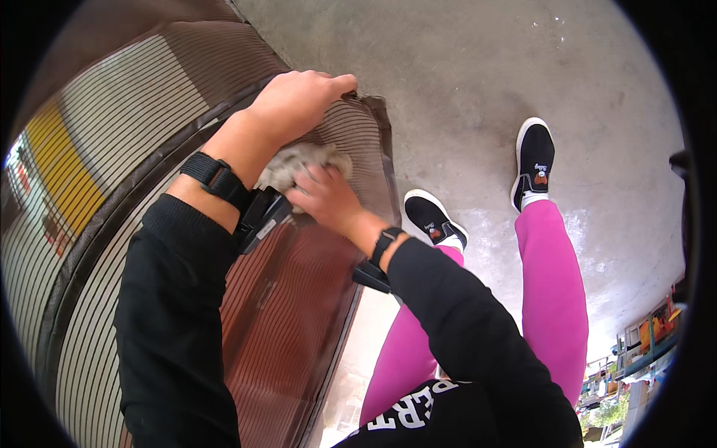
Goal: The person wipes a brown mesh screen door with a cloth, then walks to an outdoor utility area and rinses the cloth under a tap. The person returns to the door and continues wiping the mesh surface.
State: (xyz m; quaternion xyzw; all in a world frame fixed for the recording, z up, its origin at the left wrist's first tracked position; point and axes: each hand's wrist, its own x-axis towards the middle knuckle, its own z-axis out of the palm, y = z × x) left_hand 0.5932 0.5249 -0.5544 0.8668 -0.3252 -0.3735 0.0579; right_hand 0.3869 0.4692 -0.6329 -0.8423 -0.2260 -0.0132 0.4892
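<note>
A striped, see-through curtain panel with dark brown edging hangs at my left. My left hand grips its border near the corner, the fingers curled over the edge and partly hidden. Below that hand, a crumpled off-white cloth lies against the striped sheet. My right hand is on this cloth, pressing it to the sheet; its fingers are blurred. Each wrist wears a black strap with a small dark device.
The concrete floor lies beyond the panel. My feet in black slip-on shoes stand apart on it. A reddish-brown surface shows through the sheet. At the lower right rim are racks with colourful items.
</note>
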